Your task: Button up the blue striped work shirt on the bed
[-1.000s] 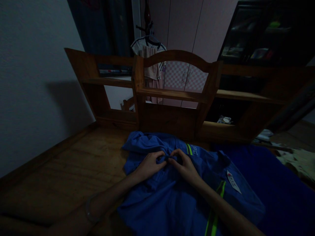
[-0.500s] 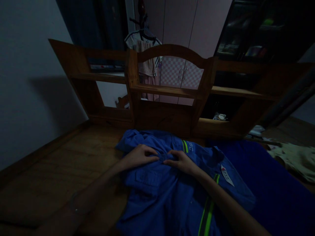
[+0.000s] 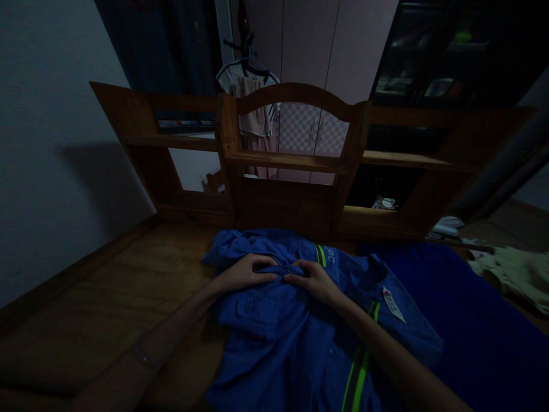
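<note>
A blue work shirt (image 3: pixel 300 343) with lime-green stripes and a chest pocket lies spread on a wooden bed platform (image 3: pixel 128 297). My left hand (image 3: pixel 244 273) and my right hand (image 3: pixel 315 281) meet at the shirt's front, near the collar. Both pinch the cloth with fingers curled, fingertips almost touching. A white label (image 3: pixel 392 303) shows on the right side of the shirt. The room is dim, so whatever is between my fingertips is hard to make out.
A wooden headboard (image 3: pixel 291 166) with shelves stands just behind the shirt. A dark blue cloth (image 3: pixel 472 320) lies to the right, and a pale garment (image 3: pixel 510 274) beyond it. Clothes hang on a hanger (image 3: pixel 251 86) behind the headboard. A wall (image 3: pixel 51 143) is at left.
Both hands stay on the shirt front and have flattened slightly against the cloth. The view has shifted a little to the right and down.
</note>
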The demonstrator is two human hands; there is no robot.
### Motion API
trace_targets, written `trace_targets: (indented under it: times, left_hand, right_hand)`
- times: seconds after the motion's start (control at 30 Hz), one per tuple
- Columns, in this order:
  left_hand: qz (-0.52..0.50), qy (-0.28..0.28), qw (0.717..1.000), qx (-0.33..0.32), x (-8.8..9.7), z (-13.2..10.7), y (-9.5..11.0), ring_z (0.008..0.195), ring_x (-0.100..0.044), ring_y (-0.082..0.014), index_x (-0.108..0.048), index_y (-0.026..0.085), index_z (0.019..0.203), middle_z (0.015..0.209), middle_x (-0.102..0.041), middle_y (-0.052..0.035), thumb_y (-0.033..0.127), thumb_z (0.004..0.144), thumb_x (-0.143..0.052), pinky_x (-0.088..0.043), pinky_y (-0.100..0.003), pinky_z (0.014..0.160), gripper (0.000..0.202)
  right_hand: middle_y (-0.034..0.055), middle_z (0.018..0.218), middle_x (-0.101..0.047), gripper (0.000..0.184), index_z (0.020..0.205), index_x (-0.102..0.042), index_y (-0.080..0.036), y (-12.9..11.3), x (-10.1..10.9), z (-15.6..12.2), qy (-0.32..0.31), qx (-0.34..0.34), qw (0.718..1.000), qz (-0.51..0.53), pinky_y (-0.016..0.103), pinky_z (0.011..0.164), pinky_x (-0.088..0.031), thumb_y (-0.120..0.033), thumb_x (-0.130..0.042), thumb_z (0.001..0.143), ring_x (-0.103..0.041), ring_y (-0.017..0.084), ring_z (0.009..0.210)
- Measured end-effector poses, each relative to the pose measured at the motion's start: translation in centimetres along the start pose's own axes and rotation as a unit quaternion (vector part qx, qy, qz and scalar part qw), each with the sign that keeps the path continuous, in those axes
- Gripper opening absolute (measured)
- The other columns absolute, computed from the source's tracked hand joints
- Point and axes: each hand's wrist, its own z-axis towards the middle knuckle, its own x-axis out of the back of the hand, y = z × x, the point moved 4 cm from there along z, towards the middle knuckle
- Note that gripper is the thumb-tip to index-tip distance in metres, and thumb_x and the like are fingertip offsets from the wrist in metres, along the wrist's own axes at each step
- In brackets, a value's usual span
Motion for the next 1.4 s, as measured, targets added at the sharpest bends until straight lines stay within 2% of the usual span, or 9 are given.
trace_targets:
  times: [0.07,0.17,0.3,0.4,0.5,0.67,0.87,1.1,1.4]
  left_hand:
    - [-0.004,0.048,0.999,-0.006,-0.5,0.3,-0.2,0.096,-0.061,-0.0205,-0.068,0.016,0.097,0.099,-0.068,-0.0032,0.036,0.078,-0.066,-0.044,-0.028,0.088,0.027]
    - [-0.041,0.077,0.996,0.007,-1.2,0.5,-0.8,0.094,-0.061,-0.0203,-0.068,0.015,0.094,0.096,-0.068,-0.0037,0.037,0.077,-0.068,-0.045,-0.028,0.087,0.027]
    - [-0.139,0.071,0.986,0.048,-1.5,0.8,-1.8,0.095,-0.061,-0.0214,-0.067,0.014,0.098,0.1,-0.067,-0.0059,0.036,0.074,-0.071,-0.047,-0.029,0.084,0.033]
    - [-0.203,0.056,0.973,0.089,-1.7,0.9,-2.6,0.087,-0.063,-0.0199,-0.065,0.014,0.101,0.098,-0.067,-0.0067,0.038,0.074,-0.071,-0.048,-0.029,0.078,0.037]
    - [-0.22,0.046,0.969,0.102,-1.8,0.9,-2.9,0.079,-0.063,-0.0184,-0.066,0.013,0.1,0.093,-0.068,-0.0061,0.039,0.071,-0.073,-0.049,-0.027,0.072,0.039]
    - [-0.156,0.047,0.985,0.065,-1.6,0.9,-2.4,0.084,-0.062,-0.0187,-0.067,0.013,0.097,0.093,-0.067,-0.0057,0.04,0.073,-0.072,-0.048,-0.026,0.074,0.037]
    - [-0.035,0.124,0.992,-0.004,-1.4,1.0,-2.3,0.088,-0.06,-0.0184,-0.066,0.014,0.092,0.09,-0.065,-0.0037,0.034,0.077,-0.066,-0.046,-0.026,0.08,0.025]
    - [0.099,0.19,0.975,-0.05,-2.0,0.3,-0.5,0.088,-0.061,-0.0179,-0.065,0.018,0.092,0.091,-0.066,-0.0016,0.022,0.077,-0.062,-0.045,-0.026,0.084,0.016]
    - [0.136,0.192,0.968,-0.084,-2.0,-0.1,0.3,0.09,-0.061,-0.0171,-0.065,0.02,0.093,0.093,-0.066,-0.002,0.022,0.082,-0.058,-0.045,-0.026,0.084,0.013]
  right_hand:
    - [-0.0015,0.081,-0.063,0.032,0.086,-0.065,-0.017,-0.3,0.1,0.0,0.009,0.013,1.0,0.008,0.023,0.068,-0.045,-0.046,-0.07,0.073,-0.059,0.015,0.077]
    - [-0.0009,0.082,-0.064,0.033,0.085,-0.066,-0.017,-0.6,0.2,0.0,0.007,0.012,1.0,0.02,0.023,0.069,-0.046,-0.047,-0.071,0.071,-0.059,0.016,0.079]
    - [-0.0003,0.081,-0.064,0.039,0.086,-0.065,-0.017,-0.6,0.3,-0.1,-0.005,-0.024,0.998,0.054,0.024,0.066,-0.047,-0.052,-0.071,0.069,-0.06,0.016,0.076]
    - [0.0,0.079,-0.064,0.041,0.084,-0.065,-0.017,-0.4,0.2,-0.1,-0.009,-0.037,0.997,0.061,0.024,0.065,-0.047,-0.054,-0.071,0.067,-0.06,0.016,0.074]
    - [-0.0002,0.078,-0.064,0.039,0.083,-0.065,-0.017,-0.2,0.1,-0.1,-0.017,-0.042,0.997,0.068,0.024,0.064,-0.046,-0.052,-0.072,0.068,-0.059,0.016,0.073]
    - [-0.0002,0.082,-0.065,0.032,0.087,-0.065,-0.017,0.0,0.0,-0.1,-0.027,-0.031,0.997,0.071,0.024,0.067,-0.046,-0.045,-0.071,0.073,-0.06,0.015,0.076]
    - [-0.0017,0.079,-0.063,0.029,0.083,-0.064,-0.018,0.5,0.1,0.2,0.004,0.002,0.999,0.04,0.022,0.065,-0.044,-0.044,-0.071,0.073,-0.058,0.014,0.074]
    - [-0.0015,0.078,-0.062,0.029,0.082,-0.064,-0.018,0.1,0.0,0.1,0.02,0.03,0.999,0.012,0.023,0.066,-0.043,-0.046,-0.068,0.074,-0.057,0.015,0.074]
    - [-0.0016,0.082,-0.061,0.027,0.089,-0.061,-0.019,0.0,-0.2,0.1,0.07,0.072,0.994,-0.048,0.024,0.069,-0.042,-0.044,-0.066,0.077,-0.056,0.015,0.077]
